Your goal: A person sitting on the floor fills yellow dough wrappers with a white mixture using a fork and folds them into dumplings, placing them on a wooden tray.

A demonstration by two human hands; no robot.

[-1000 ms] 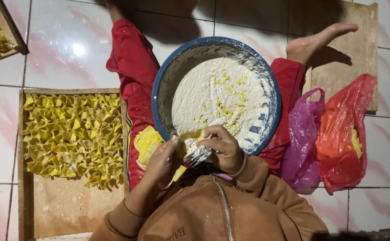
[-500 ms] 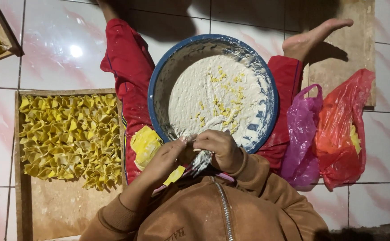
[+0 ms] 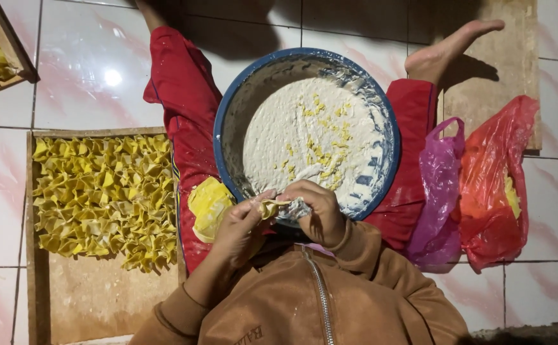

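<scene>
Pinching a yellow dumpling wrapper [image 3: 271, 207] between them, the left hand [image 3: 237, 231] and right hand [image 3: 317, 211] stay closed on it beside the blue filling bowl [image 3: 228, 115].

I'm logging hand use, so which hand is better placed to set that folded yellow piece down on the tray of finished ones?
Probably left. The left hand pinches the folded yellow piece and sits nearer the wooden tray; the right hand is by the bowl.
</scene>
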